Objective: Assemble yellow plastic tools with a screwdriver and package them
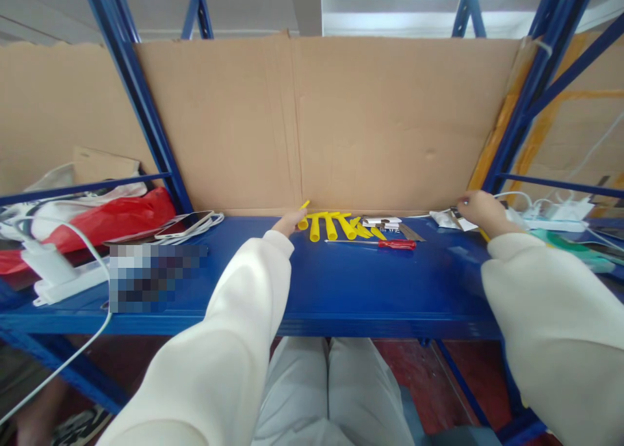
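Observation:
My left hand (288,223) is closed around a yellow plastic T-shaped piece (303,224) at the left end of a row. Several more yellow pieces (331,227) lie beside it along the back of the blue shelf. My right hand (480,212) is raised at the back right with its fingers pinched together; what they hold is too small to make out. Just left of it lies a small clear plastic packet (442,220). A red-handled screwdriver (397,244) rests between the hands, in front of a flat metal blade (408,232) and a printed white package (375,222).
A cardboard panel (365,127) stands behind the blue shelf (380,283), between blue metal posts. At left are a red bag (121,218), a white power strip (82,280) and a phone with a cable (190,226). More chargers (560,213) crowd the right side.

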The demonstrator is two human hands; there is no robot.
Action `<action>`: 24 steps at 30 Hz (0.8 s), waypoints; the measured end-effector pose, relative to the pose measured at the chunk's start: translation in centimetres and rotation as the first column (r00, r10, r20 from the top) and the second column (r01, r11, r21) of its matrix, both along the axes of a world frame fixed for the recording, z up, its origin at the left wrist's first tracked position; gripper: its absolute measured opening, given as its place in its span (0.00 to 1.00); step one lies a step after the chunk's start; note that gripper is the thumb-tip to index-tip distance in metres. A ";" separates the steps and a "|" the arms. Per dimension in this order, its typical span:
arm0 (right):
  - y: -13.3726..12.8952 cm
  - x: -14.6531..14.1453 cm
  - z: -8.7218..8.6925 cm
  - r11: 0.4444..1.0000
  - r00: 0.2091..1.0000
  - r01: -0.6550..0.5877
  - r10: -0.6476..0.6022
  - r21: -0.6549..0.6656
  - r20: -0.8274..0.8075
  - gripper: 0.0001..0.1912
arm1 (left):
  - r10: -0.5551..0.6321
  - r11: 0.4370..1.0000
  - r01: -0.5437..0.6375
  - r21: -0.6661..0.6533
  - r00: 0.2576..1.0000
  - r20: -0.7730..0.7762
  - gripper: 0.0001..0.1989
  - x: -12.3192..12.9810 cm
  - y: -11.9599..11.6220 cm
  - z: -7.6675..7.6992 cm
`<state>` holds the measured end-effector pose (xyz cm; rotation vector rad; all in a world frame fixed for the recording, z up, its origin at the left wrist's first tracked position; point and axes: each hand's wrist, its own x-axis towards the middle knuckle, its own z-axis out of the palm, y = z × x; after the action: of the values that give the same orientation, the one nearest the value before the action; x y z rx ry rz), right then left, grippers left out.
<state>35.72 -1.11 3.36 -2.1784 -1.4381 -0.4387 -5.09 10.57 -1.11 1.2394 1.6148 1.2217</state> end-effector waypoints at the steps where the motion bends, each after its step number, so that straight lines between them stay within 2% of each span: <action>1: 0.0 -0.7 0.2 1.000 1.000 -0.010 0.010 -0.009 -0.028 0.19 | 0.020 1.000 -0.021 0.007 0.998 0.058 0.04 0.0 -0.3 0.6; 3: 0.0 -2.3 0.6 0.999 0.996 -0.024 0.026 0.021 -0.090 0.20 | 0.043 0.998 -0.051 0.045 0.986 0.162 0.01 0.0 -1.1 1.8; 5: 0.2 -3.8 1.0 0.996 0.989 -0.050 0.060 0.077 -0.132 0.20 | 0.017 0.993 -0.048 0.112 0.966 0.259 0.03 0.0 -2.2 3.0; 8: 1.0 -5.5 1.1 0.981 0.978 -0.090 0.119 0.171 -0.170 0.18 | -0.091 0.981 0.020 0.195 0.927 0.365 0.06 -0.2 -3.9 4.7; 12: 2.9 -7.1 0.0 0.952 0.946 -0.182 0.238 0.246 -0.220 0.17 | -0.179 0.940 0.057 0.337 0.923 0.341 0.10 -0.9 -5.9 6.0; 14: 3.5 -8.0 -1.0 0.958 0.928 -0.193 0.248 0.213 -0.278 0.17 | -0.158 0.916 0.026 0.400 0.941 0.300 0.11 -1.1 -6.6 5.8; 16: 3.7 -8.8 -2.3 0.974 0.926 -0.181 0.215 0.135 -0.311 0.18 | -0.078 0.911 -0.033 0.411 0.965 0.250 0.12 -1.2 -6.9 4.7; 19: 3.3 -9.3 -4.3 0.994 0.949 -0.086 0.060 -0.069 -0.311 0.16 | 0.066 0.928 -0.097 0.361 0.993 0.098 0.14 -0.9 -6.9 2.2; 21: 3.0 -9.0 -5.2 0.989 0.956 -0.032 -0.012 -0.147 -0.292 0.16 | 0.086 0.920 -0.057 0.389 0.995 -0.059 0.14 -0.8 -6.8 0.8; 24: 3.1 -7.9 -6.2 0.985 0.961 0.035 -0.080 -0.171 -0.265 0.20 | 0.112 0.900 0.029 0.436 0.949 -0.295 0.15 -0.9 -6.7 -0.2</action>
<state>27.84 1.95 -2.88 -2.3087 -1.3020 -0.0363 -6.02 3.88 -1.31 1.7629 1.6441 1.5323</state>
